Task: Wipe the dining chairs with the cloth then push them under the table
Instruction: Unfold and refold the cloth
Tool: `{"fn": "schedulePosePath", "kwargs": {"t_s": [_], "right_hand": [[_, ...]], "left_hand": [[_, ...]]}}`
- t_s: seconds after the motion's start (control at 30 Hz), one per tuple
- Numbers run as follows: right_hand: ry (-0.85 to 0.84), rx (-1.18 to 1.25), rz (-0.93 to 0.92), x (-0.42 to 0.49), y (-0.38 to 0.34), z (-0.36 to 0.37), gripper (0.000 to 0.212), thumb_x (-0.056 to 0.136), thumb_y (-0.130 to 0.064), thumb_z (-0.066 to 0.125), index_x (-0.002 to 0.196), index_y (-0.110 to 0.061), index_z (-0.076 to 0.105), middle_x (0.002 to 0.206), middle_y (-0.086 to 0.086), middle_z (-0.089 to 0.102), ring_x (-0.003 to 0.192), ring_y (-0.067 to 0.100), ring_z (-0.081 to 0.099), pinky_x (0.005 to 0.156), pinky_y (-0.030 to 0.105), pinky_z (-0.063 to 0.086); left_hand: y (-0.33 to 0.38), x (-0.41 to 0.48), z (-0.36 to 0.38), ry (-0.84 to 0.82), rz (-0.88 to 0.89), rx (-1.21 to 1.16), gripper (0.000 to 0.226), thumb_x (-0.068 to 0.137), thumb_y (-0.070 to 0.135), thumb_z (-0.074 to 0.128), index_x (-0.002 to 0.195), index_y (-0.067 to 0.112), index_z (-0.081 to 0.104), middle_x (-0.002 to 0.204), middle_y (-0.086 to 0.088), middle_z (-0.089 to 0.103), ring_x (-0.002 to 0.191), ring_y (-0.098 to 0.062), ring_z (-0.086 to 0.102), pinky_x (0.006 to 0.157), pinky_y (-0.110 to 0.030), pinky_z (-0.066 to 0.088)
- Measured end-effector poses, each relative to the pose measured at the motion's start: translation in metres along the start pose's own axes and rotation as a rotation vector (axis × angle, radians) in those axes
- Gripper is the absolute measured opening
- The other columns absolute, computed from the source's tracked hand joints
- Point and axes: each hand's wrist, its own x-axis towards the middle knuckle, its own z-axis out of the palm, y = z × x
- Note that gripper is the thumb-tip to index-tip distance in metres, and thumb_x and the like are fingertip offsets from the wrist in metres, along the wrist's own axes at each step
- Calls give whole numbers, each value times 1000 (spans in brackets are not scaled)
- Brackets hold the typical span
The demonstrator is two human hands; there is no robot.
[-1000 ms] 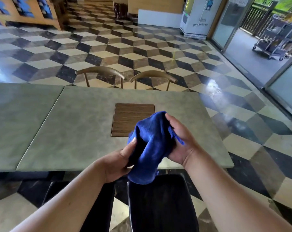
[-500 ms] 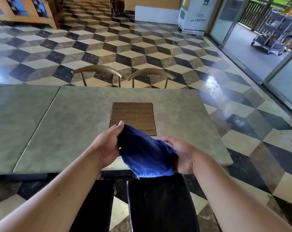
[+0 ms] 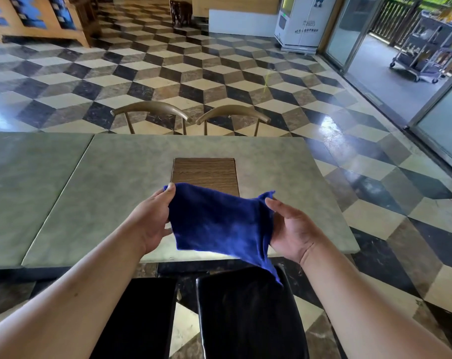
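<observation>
A blue cloth (image 3: 219, 224) is stretched flat between my two hands above the near edge of the grey table (image 3: 121, 182). My left hand (image 3: 152, 221) pinches its left edge and my right hand (image 3: 289, 229) holds its right edge. Below the hands, two black chair seats stand side by side: one on the right (image 3: 248, 320), one on the left (image 3: 142, 320). They stick out from under the table. Two chairs with curved wooden backs, left (image 3: 150, 110) and right (image 3: 232, 112), stand at the table's far side.
A wooden inlay panel (image 3: 204, 172) sits in the table's middle. A second grey table (image 3: 25, 177) adjoins on the left. Patterned tile floor (image 3: 194, 73) spreads beyond. A white machine (image 3: 302, 22) and glass doors (image 3: 354, 29) stand at the far right, with a cart (image 3: 427, 45) outside.
The cloth was bunched up in both hands; my hands have moved apart and spread it out flat between them.
</observation>
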Motion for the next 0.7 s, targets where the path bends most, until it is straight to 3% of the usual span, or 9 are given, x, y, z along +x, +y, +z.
{"fn": "schedulePosePath", "kwargs": {"t_s": [0.07, 0.17, 0.23, 0.33, 0.37, 0.43, 0.5, 0.6, 0.7], "right_hand": [[42, -60, -80, 4, -4, -3, 56, 86, -2, 65, 137, -14, 45, 123, 13, 69, 115, 31, 68, 87, 43, 58], [285, -220, -125, 6, -7, -8, 94, 90, 15, 55, 163, -30, 16, 127, 9, 67, 109, 23, 72, 79, 37, 60], [380, -396, -162, 5, -10, -8, 96, 91, 17, 53, 163, -36, 18, 119, 12, 71, 99, 21, 73, 75, 33, 59], [461, -802, -240, 3, -15, -8, 85, 92, 13, 57, 155, -40, 34, 105, 18, 74, 86, 18, 71, 74, 26, 55], [476, -948, -274, 2, -16, -8, 77, 93, 11, 58, 146, -42, 41, 99, 16, 75, 82, 18, 72, 71, 24, 56], [485, -1192, -317, 2, -18, -11, 46, 94, 5, 61, 118, -34, 62, 93, 11, 76, 83, 26, 73, 74, 34, 59], [505, -1431, -328, 1, -18, -15, 24, 95, -5, 64, 95, -29, 70, 82, -1, 72, 72, 20, 66, 66, 33, 51], [557, -1570, -323, -1, -17, -20, 12, 94, -18, 67, 84, -24, 69, 64, -8, 61, 56, 11, 52, 53, 27, 35], [563, -1582, -279, -3, -19, -23, 14, 94, -27, 67, 81, -23, 68, 64, -8, 60, 57, 14, 53, 51, 26, 33]], "left_hand": [[1, -5, -2, -81, 40, 18, 25, 106, 21, 58, 126, 33, 68, 122, -1, 76, 112, -24, 69, 98, -49, 52], [2, -8, -2, -131, 123, 41, 47, 94, -12, 56, 130, 17, 65, 123, -18, 73, 103, -27, 71, 84, -40, 57], [4, -6, -3, -51, 148, 65, 53, 92, -16, 58, 136, 12, 59, 123, -22, 72, 101, -28, 74, 81, -39, 59], [9, -2, -7, 139, 177, 239, 78, 90, -6, 73, 154, 29, 45, 117, -15, 73, 103, -31, 73, 92, -46, 59], [11, -2, -9, 189, 223, 385, 73, 89, 0, 77, 149, 33, 51, 112, -10, 74, 102, -29, 73, 93, -46, 59], [13, -3, -11, 246, 336, 662, 42, 89, 12, 79, 117, 42, 70, 100, 3, 77, 94, -21, 72, 86, -39, 58], [14, -3, -13, 294, 416, 862, 21, 91, 23, 77, 95, 43, 72, 93, 11, 75, 87, -14, 69, 75, -33, 55], [12, -5, -13, 352, 504, 1070, 8, 95, 33, 74, 91, 40, 72, 87, 12, 70, 76, -10, 61, 60, -28, 43], [10, -8, -14, 393, 572, 1171, 7, 95, 37, 74, 88, 34, 74, 98, 6, 65, 89, -20, 55, 70, -34, 41]]}}
